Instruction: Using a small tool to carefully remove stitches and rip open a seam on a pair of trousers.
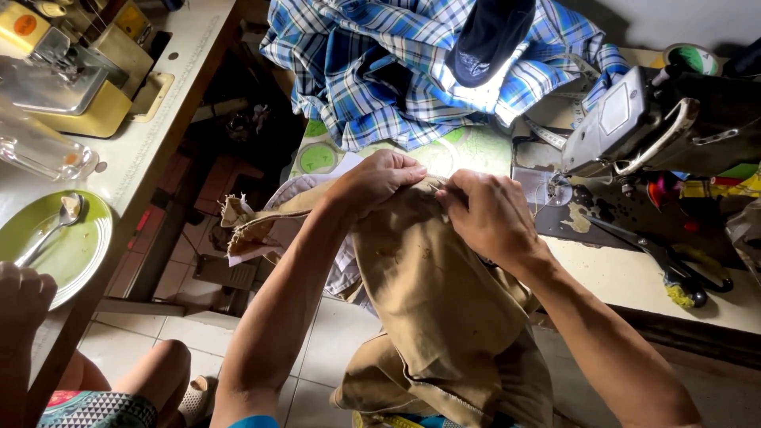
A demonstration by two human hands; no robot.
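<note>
At the far left a green plate [67,254] with a spoon [49,231] sits on a pale side table [154,139], and another person's fist [22,297] rests at that table's near edge, knees showing below it. An open gap of tiled floor [198,333] separates this table from the work table [626,277] on the right. Over that gap the left hand [376,181] comes in, fingers curled down and closed tight, pinching the top edge of a tan garment [432,293] between thumb and fingertips. Just right of it, nearly touching, the right hand [487,212] grips the same edge, knuckles up, fingers bent narrow around a fold of the cloth. The tan garment hangs from both hands, bunched at its left end and draping near toward the person's lap, with its far edge lying on the front of the work table. Beyond the hands a blue plaid shirt [396,63] is heaped at the far side, a dark cap [487,36] on top of it. Right of the hands stands a grey sewing machine [634,119], its needle area close to the right hand's fingertips; black scissors [674,265] lie near the table's near-right edge. Bare room is slim between hands and machine.
</note>
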